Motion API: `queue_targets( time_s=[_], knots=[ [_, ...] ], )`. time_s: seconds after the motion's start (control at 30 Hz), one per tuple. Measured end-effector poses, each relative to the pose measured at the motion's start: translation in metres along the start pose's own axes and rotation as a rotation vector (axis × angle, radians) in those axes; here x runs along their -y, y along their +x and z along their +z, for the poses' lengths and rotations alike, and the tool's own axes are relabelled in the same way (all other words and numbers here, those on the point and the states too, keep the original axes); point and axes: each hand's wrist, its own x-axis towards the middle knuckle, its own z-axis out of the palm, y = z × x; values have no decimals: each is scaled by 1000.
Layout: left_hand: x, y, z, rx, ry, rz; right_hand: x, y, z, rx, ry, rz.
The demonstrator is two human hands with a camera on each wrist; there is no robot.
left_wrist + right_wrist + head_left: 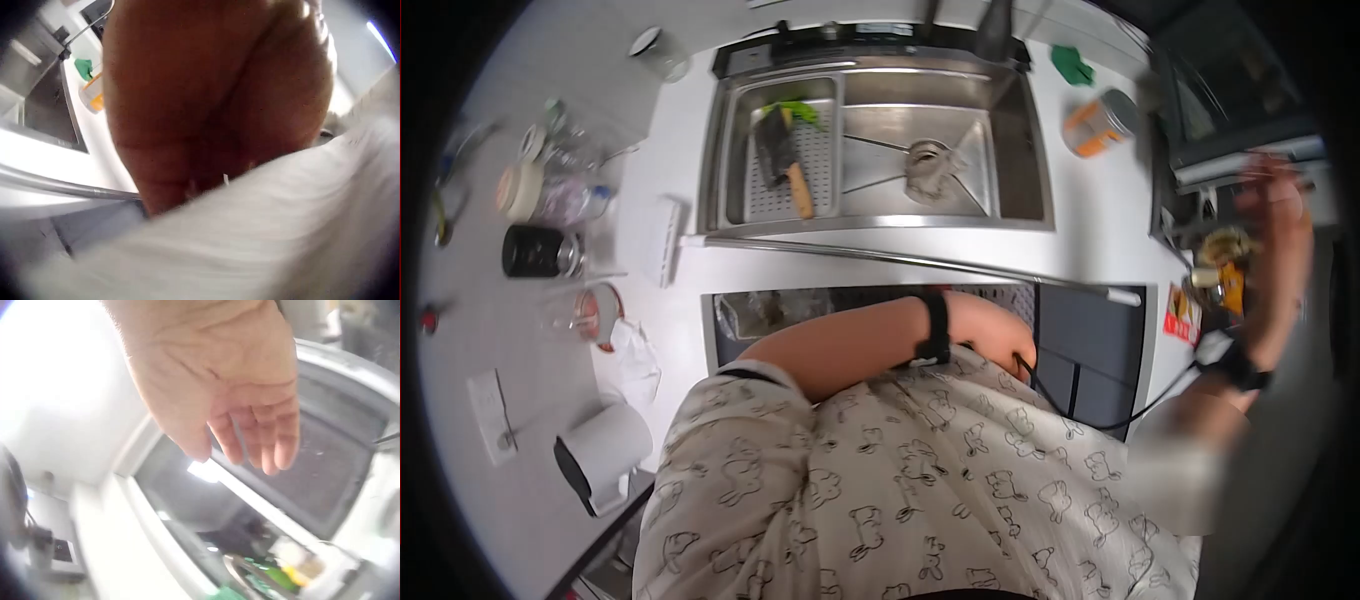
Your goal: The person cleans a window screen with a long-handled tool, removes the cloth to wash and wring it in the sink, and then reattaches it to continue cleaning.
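Observation:
My left forearm lies across the front of the patterned shirt [920, 450], and the left hand [992, 332] rests against the cloth. In the left wrist view that hand [219, 94] fills the middle, its fingertips hidden behind pale fabric, so its grip is unclear. A black cable [1090, 425] runs from beside it towards the right wrist. Out to the right, my right hand [1275, 210] is raised and blurred. The right wrist view shows this hand [219, 381] with relaxed fingers and nothing in them.
In the sink [1010, 215] are a cleaver [778, 150], green leaves [800, 110] and a wet cloth [930, 170]. A metal rod [880, 258] lies along the counter's front. An orange can [1100, 122] stands right of the sink; jars and a white kettle [605, 450] stand left.

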Motion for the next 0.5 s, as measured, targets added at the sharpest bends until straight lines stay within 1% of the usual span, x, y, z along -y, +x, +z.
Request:
queue_targets(
  time_s=[0.03,0.07,0.1,0.13,0.17,0.23,0.27,0.3,0.33,0.37,0.4,0.43,0.47,0.5],
  knots=[
    [-4,0,-3,81,152,-63,-3,54,-21,-113,338,-80],
    [-2,-2,-7,44,153,-86,12,87,-39,11,411,-334],
    [2,-4,-10,30,41,10,26,120,-57,171,513,-574],
    [5,-10,-14,18,-69,109,68,144,-39,176,490,-752],
    [7,-19,-19,-10,-68,91,110,169,-22,181,474,-930],
    [11,-42,-21,18,-72,63,137,162,36,-48,-59,-1063],
    [21,-51,-10,-77,-72,110,142,147,80,450,93,-732],
    [27,-61,-1,-93,-83,115,126,123,122,742,42,-671],
    [34,-71,5,-241,-160,108,110,98,165,1046,-42,-580],
    [39,-82,10,-383,-235,98,95,75,208,1307,-149,-488],
    [44,-93,15,-389,-242,103,48,60,255,1455,-235,-607],
    [49,-104,20,-591,-298,-2,10,45,289,1607,-215,-498],
    [53,-112,21,-800,-353,-111,-25,35,320,1656,-298,-381],
    [55,-118,21,-815,-363,-109,-58,28,349,1592,-399,-437]
  ],
)
